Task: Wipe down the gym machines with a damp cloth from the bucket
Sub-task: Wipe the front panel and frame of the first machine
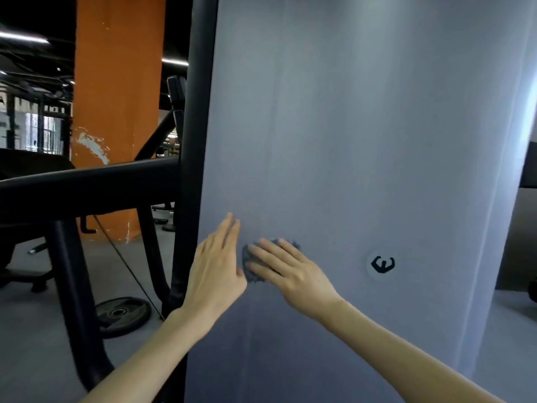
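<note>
Right hand [290, 271] lay flat, fingers straight, pressing the dark cloth [252, 276] against the grey panel [363, 141], left of the logo badge [383, 264]. Left hand [216, 274] was also flat on the panel, farther left of the badge, holding nothing. It was probably a brace to steady the wiping pressure. The hands were nearly touching. Bucket not in sight.

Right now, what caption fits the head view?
Right hand presses a dark cloth on the grey panel; left hand flat beside.
</note>
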Motion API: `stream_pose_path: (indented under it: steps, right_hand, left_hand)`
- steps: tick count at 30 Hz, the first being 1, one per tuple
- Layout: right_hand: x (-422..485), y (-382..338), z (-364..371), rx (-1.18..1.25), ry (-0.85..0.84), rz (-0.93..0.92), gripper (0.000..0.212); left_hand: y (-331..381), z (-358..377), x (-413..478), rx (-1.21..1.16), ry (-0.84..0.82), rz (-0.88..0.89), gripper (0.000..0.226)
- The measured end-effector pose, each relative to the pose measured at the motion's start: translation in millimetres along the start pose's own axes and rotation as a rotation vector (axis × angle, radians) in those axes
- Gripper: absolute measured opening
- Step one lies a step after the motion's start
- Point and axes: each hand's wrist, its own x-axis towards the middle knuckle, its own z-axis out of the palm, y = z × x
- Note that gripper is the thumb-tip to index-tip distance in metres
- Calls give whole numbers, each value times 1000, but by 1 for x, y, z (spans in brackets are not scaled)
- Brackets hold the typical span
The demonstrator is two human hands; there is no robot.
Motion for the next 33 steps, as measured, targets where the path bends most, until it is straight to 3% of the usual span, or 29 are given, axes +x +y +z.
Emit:
stream_pose_path:
  steps: [3, 5, 8, 11, 13, 15, 19, 22, 25, 27, 31, 33]
  right_hand:
    - [-27, -7, 1, 8, -129, -223, 45]
    - [-24, 14, -10, 24, -115, -284, 42]
    - [-4, 64, -37, -12, 103, 16, 43]
    - [3, 82, -48, -100, 300, 470, 70]
    - [-3, 65, -37, -129, 345, 539, 75]
    - [-21, 41, -22, -127, 303, 450, 75]
    - [-86, -2, 2, -105, -5, 122, 77]
    - [-132, -31, 13, -108, -209, -169, 63]
    - [-133, -22, 6, -63, -266, -321, 47]
    - [-111, -2, -5, -46, -148, -232, 43]
    - [-73, 18, -9, -76, 155, 335, 66]
    - [-74, 6, 1, -102, 212, 414, 70]
  left_hand:
    - [-3, 2, -9, -33, -42, 26, 81]
    - [-4, 5, -15, -60, -45, 50, 85]
    - [-2, 14, -22, -125, -52, 36, 92]
    - [3, 27, -27, -171, -35, 13, 94]
    - [6, 33, -30, -178, -38, 2, 95]
    - [8, 37, -33, -179, -33, -21, 96]
    - [12, 45, -53, -70, -10, -35, 91]
    - [15, 55, -71, -51, -44, -32, 89]
    - [10, 61, -86, -67, -82, -67, 90]
    - [5, 63, -95, -117, -112, -115, 91]
    - [5, 75, -118, -181, -168, -161, 90]
    - [5, 82, -128, -201, -181, -186, 88]
